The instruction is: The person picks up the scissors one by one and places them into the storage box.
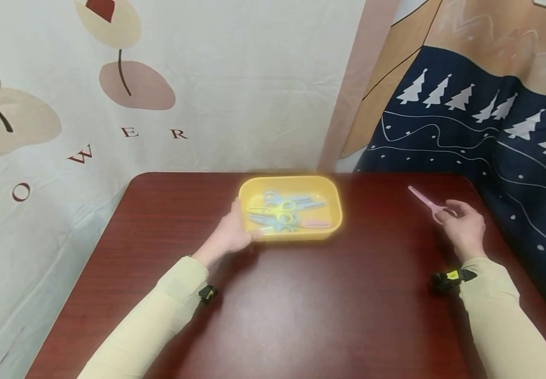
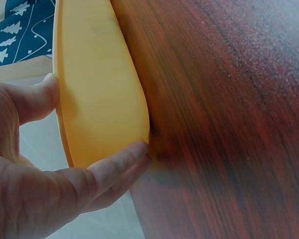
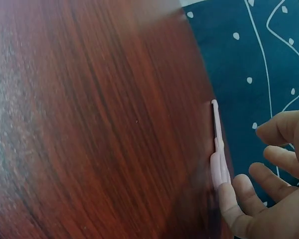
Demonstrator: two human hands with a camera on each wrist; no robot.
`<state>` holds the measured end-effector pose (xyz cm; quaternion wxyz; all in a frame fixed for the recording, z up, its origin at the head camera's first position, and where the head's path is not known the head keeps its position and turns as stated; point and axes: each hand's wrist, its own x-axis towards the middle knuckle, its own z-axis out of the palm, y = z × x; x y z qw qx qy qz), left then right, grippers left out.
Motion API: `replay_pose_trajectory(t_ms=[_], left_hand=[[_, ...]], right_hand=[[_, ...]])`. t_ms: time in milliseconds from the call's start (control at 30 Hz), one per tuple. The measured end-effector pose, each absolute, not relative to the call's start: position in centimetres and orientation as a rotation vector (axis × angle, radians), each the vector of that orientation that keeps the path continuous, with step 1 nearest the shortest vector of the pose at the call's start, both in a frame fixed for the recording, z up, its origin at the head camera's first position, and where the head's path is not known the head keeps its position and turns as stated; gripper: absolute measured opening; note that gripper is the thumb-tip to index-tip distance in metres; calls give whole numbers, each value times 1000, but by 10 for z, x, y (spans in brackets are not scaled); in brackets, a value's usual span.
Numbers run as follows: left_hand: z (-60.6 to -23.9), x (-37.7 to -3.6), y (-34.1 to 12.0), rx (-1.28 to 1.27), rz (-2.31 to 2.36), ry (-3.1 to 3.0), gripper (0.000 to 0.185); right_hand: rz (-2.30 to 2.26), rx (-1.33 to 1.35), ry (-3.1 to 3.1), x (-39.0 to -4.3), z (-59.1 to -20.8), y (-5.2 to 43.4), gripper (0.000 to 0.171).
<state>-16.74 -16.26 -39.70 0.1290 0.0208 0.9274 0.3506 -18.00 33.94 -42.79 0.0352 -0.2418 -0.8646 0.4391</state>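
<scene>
A yellow plastic tray [image 1: 292,237] stands near the table's far edge, with several pairs of small scissors inside. Yellow scissors [image 1: 277,209] lie among light blue scissors [image 1: 296,201], beside a pink piece [image 1: 314,223]. My left hand [image 1: 232,229] holds the tray at its left end, with digits at the rim and low on the outer wall [image 2: 102,89]. Toward the right, pink scissors [image 1: 424,200] lie on the table, blades pointing away to the left. My right hand [image 1: 464,226] is over their handles; in the right wrist view a fingertip overlaps the handle [image 3: 219,169] while the other fingers are spread loosely.
The dark red wooden table [image 1: 292,305] reaches toward me. Behind it hangs a pale printed cloth [image 1: 254,105], and at the right a navy cloth [image 1: 443,131] with white trees. The pink scissors lie near the table's right side. Each wrist wears a black strap.
</scene>
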Motion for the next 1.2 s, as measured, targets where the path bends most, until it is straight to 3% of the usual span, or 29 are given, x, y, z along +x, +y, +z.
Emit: replay_pose_trajectory(t_ms=[733,1200], left_hand=[[-398,-167,-163,65,1029,2692,110],[-396,-166,-163,67,1022,2699,108]], right_hand=[[1167,-593,-2849,-188,-435,348,68],[1111,-672,-2952,-192,-432,351,72]])
